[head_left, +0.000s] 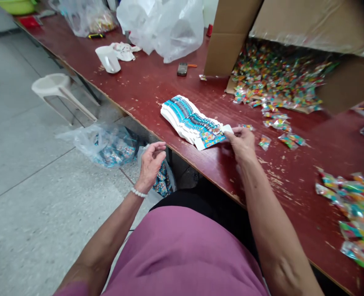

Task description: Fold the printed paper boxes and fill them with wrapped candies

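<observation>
A fanned stack of blue and white printed packets (188,119) lies on the red table near its front edge. My right hand (242,142) pinches the white corner of the packet at the stack's right end. Off the table edge, above an open bag of blue packets on the floor, my left hand (152,162) is held with its fingers slightly curled and apart, nothing in it. Small colourful wrapped sweets (264,142) are scattered just right of my right hand.
A cardboard box (231,37) spills many wrapped sweets at the back right; another pile (354,213) lies at the right. A white cup (108,58), plastic bags (166,28) and a dark tool (182,69) stand farther back. A white stool (52,84) and bag (107,144) are on the floor.
</observation>
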### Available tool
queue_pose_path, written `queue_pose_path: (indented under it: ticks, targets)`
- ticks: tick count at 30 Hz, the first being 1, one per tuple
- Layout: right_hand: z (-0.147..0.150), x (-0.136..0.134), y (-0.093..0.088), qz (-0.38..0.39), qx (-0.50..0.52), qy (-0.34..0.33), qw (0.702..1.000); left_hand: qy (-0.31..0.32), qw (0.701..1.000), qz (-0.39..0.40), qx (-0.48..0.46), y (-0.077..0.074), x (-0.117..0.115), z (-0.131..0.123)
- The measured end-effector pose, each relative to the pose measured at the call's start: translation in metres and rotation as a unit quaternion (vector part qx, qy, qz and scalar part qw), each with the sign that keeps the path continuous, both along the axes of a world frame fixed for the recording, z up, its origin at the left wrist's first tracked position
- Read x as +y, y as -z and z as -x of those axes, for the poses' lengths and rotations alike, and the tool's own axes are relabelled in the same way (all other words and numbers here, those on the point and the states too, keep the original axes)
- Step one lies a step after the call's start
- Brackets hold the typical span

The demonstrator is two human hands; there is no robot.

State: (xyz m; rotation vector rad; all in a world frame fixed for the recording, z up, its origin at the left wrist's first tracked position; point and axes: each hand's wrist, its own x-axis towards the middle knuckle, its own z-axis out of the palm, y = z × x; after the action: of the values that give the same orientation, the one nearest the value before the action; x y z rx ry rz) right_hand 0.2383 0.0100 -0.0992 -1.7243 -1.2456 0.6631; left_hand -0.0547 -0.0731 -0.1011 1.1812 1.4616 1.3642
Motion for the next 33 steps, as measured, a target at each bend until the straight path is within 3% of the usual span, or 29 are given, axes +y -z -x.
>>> queue_pose_path:
  ticks: [2,5,8,10,12,14,15,17,22,25,29,33]
  targets:
    - [-0.006,-0.013,-0.011,-0.019,0.136,0.008,0.990,0.029,0.999,-0.007,-0.021,-0.013,-0.003,-0.010]
    - [-0.012,-0.041,-0.031,-0.021,0.224,-0.021,0.974,0.051,0.997,0.010,-0.061,-0.035,-0.008,-0.022]
    - [-0.002,-0.069,-0.048,-0.022,0.255,-0.104,0.961,0.178,0.967,0.099,-0.155,-0.055,-0.012,-0.036]
    - [0.013,-0.085,-0.057,-0.013,0.270,-0.160,0.949,0.318,0.899,0.192,-0.232,-0.063,-0.016,-0.046]
    - [0.028,-0.098,-0.063,0.006,0.300,-0.201,0.933,0.439,0.806,0.269,-0.293,-0.064,-0.022,-0.056]
    - [0.039,-0.107,-0.066,0.024,0.332,-0.231,0.914,0.507,0.738,0.303,-0.326,-0.060,-0.028,-0.063]
    - [0.042,-0.110,-0.065,0.031,0.347,-0.242,0.905,0.520,0.724,0.308,-0.332,-0.057,-0.032,-0.065]
    - [0.045,-0.115,-0.062,0.042,0.370,-0.257,0.892,0.507,0.739,0.304,-0.324,-0.053,-0.039,-0.067]
    - [0.046,-0.123,-0.058,0.040,0.407,-0.271,0.871,0.406,0.853,0.234,-0.231,-0.051,-0.048,-0.072]
    - [0.050,-0.131,-0.061,0.039,0.405,-0.274,0.871,0.354,0.902,0.183,-0.167,-0.052,-0.049,-0.077]
    - [0.057,-0.139,-0.054,0.078,0.399,-0.313,0.858,0.304,0.922,0.181,-0.160,-0.050,-0.049,-0.080]
    - [0.061,-0.138,-0.040,0.031,0.315,-0.220,0.923,0.300,0.928,0.179,-0.127,-0.047,-0.047,-0.077]
